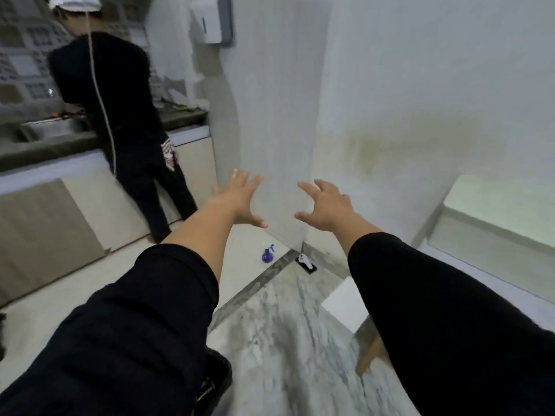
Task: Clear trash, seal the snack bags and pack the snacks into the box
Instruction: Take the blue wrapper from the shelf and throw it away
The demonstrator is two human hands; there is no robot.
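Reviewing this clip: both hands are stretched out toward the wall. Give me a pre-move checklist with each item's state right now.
1. Left hand free: ok, open, holding nothing.
2. Right hand free: ok, fingers spread, empty.
3. Snack bags, box or trash in view: not ok, none visible.
4. Floor ahead: not ok, a blue bottle stands near the wall corner.
5. Space to the left: not ok, another person stands at the counter.
6. Task progress: cannot tell.

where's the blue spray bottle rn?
Head view, centre: the blue spray bottle stands on the floor at the foot of the white wall corner, below the open left hand and left of a floor socket.
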